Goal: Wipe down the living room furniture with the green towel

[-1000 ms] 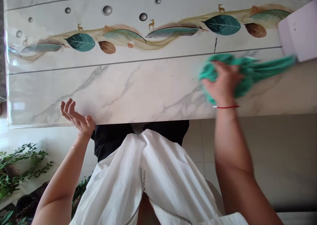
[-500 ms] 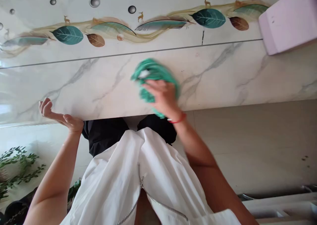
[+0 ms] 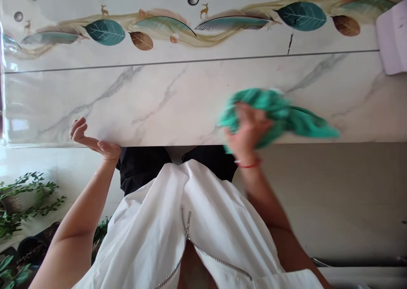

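A green cloth [image 3: 273, 115] lies bunched under my right hand [image 3: 246, 130] on the marbled ledge [image 3: 152, 102]. The cloth and the fingers are blurred by motion, and one loose end of the cloth trails off to the right. A red band circles that wrist. My left hand [image 3: 93, 140] rests by its heel on the front edge of the ledge at the left. Its palm is turned up, its fingers are loosely curled and apart, and nothing is in it.
Behind the ledge rises a tiled wall with a leaf-and-feather pattern [image 3: 227, 24]. A pale pink box-like object [image 3: 392, 39] stands at the right end. Green plants [image 3: 28, 204] grow at the lower left. My legs reach under the ledge.
My right hand has swept the green cloth to the right along the ledge, and the cloth's loose end now trails out. The view has shifted; my left hand keeps its place on the edge.
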`<state>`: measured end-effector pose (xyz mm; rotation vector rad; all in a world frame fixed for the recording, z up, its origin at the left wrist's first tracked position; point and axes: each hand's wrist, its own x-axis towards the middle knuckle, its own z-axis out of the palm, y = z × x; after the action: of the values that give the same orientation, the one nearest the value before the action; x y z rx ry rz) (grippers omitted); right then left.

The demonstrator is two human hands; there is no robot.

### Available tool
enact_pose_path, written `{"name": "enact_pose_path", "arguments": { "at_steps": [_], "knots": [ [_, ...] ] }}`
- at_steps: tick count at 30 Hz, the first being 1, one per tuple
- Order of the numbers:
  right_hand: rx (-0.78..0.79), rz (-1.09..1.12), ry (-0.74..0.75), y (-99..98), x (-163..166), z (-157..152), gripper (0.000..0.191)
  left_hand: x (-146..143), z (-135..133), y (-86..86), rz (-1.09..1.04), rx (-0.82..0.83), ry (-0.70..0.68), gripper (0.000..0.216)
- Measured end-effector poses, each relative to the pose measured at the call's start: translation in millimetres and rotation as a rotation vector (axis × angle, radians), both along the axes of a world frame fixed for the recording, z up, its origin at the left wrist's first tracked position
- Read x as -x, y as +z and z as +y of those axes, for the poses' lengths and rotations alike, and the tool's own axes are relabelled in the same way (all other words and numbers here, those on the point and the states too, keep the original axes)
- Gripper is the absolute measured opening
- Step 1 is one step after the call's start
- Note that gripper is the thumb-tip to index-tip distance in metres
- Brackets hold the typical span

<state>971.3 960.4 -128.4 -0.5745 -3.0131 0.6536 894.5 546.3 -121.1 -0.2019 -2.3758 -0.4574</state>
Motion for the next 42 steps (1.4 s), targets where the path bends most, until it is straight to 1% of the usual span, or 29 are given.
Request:
{"name": "enact_pose_path", "arguments": {
  "at_steps": [2,4,5,6,7,8,10,11,13,15,17,18,19,21,22,23,24,25,26,27,28,29,31,33,34,35,37,39,42],
  "knots": [
    [0.039,0.094,0.461,20.5,16.2,-120.5,0.063,-0.1,-2.3,2.9,-0.051,-0.023,-0.022,0.058],
    [0.015,0.227,0.717,36.6,31.7,-210.7,0.055,0.7,-5.4,6.7,-0.091,-0.037,0.009,0.051],
    [0.002,0.274,0.784,41.6,38.0,-239.4,0.052,1.3,-6.8,8.3,-0.100,-0.039,0.057,0.048],
    [-0.003,0.303,0.834,44.2,42.6,-256.0,0.051,2.1,-8.0,9.5,-0.093,-0.042,0.115,0.048],
    [0.001,0.319,0.876,44.1,45.1,-260.5,0.054,2.9,-8.8,9.9,-0.075,-0.047,0.166,0.049],
    [0.011,0.330,0.907,41.3,44.9,-253.6,0.058,3.6,-9.3,9.6,-0.054,-0.052,0.189,0.053],
    [0.049,0.334,0.936,29.1,35.3,-210.4,0.064,4.7,-9.4,7.0,-0.007,-0.062,0.137,0.064],
    [0.073,0.327,0.907,20.6,26.1,-177.1,0.063,5.1,-9.3,5.1,0.017,-0.067,0.081,0.069],
    [0.122,0.312,0.752,1.6,1.5,-94.4,0.055,5.6,-9.0,1.3,0.039,-0.080,-0.007,0.073],
    [0.141,0.327,0.526,-18.1,-24.0,1.0,0.062,6.1,-8.5,-1.3,0.057,-0.090,-0.022,0.070],
    [0.068,0.361,0.289,-36.8,-40.8,97.6,0.084,6.2,-7.3,-2.2,0.069,-0.079,-0.011,0.067],
    [0.011,0.376,0.129,-45.4,-43.8,141.5,0.091,6.0,-6.3,-2.3,0.078,-0.073,-0.003,0.066],
    [-0.045,0.357,-0.057,-52.9,-43.0,179.2,0.092,5.7,-5.1,-2.2,0.086,-0.069,0.003,0.065],
    [-0.115,0.249,-0.385,-63.3,-31.5,226.2,0.082,5.0,-2.5,-2.1,0.098,-0.079,-0.004,0.063],
    [-0.128,0.186,-0.496,-65.2,-23.0,231.3,0.076,4.5,-1.1,-2.3,0.110,-0.092,-0.016,0.062],
    [-0.128,0.133,-0.551,-64.4,-14.0,222.5,0.071,4.1,0.1,-2.6,0.125,-0.106,-0.035,0.061],
    [-0.123,0.108,-0.555,-60.9,-5.6,199.8,0.068,3.8,1.1,-3.1,0.139,-0.118,-0.058,0.061],
    [-0.115,0.105,-0.509,-54.6,1.5,164.2,0.065,3.6,1.8,-3.6,0.151,-0.127,-0.079,0.060],
    [-0.097,0.115,-0.401,-45.7,7.0,117.7,0.063,3.4,2.1,-4.0,0.161,-0.129,-0.092,0.060],
    [-0.082,0.141,-0.271,-34.8,11.2,63.1,0.059,3.2,2.0,-4.2,0.159,-0.124,-0.097,0.061],
    [-0.040,0.164,-0.062,-22.4,14.2,4.0,0.058,3.1,1.2,-3.9,0.137,-0.114,-0.095,0.063],
    [0.012,0.179,0.204,-9.3,16.5,-55.9,0.062,2.8,-0.2,-2.9,0.092,-0.109,-0.077,0.066],
    [0.065,0.244,0.570,15.6,20.6,-164.5,0.059,1.5,-4.9,1.5,-0.049,-0.155,0.013,0.066],
    [0.075,0.281,0.808,33.2,24.5,-239.0,0.051,-2.2,-11.5,8.7,-0.157,-0.262,0.118,0.060],
    [0.073,0.280,0.873,37.7,25.8,-259.1,0.051,-5.3,-15.0,12.7,-0.163,-0.314,0.146,0.057],
    [0.068,0.267,0.912,39.1,26.1,-266.9,0.054,-9.3,-18.2,16.3,-0.136,-0.347,0.148,0.057],
    [0.049,0.226,0.930,33.5,21.2,-247.6,0.061,-19.9,-23.0,20.6,-0.033,-0.333,0.098,0.064],
    [-0.011,0.206,0.895,20.3,7.9,-191.8,0.060,-32.7,-25.8,19.3,0.028,-0.269,0.058,0.071],
    [-0.173,0.276,0.762,-4.3,-18.2,-81.7,0.053,-53.5,-29.6,8.9,0.044,-0.249,0.009,0.070]
  ]
}}
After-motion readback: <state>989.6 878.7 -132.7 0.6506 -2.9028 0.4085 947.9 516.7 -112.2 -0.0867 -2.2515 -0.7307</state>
